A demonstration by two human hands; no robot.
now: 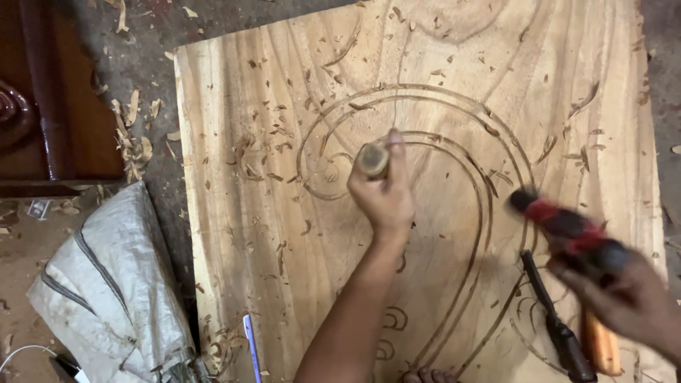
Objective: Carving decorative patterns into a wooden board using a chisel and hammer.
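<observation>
Well, left hand (383,195) fists a chisel (372,159) at centre on the carved plank (269,234); right hand (624,298) grips a blurred mallet (567,223) (lower right). Grey sack (106,284), contents hidden, lower left; spare tools (557,330) beside.

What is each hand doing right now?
Left hand: closed around a wooden-handled chisel.
Right hand: closed on a blurred red-and-black mallet.

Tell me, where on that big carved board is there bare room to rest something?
The wooden panel is freest along its left side, between its left edge and the carved spiral, with only chips scattered there. The upper right corner also looks open. It is crowded lower right: the right hand swings a red mallet above spare chisels. The left hand grips a chisel mid-panel.
</observation>
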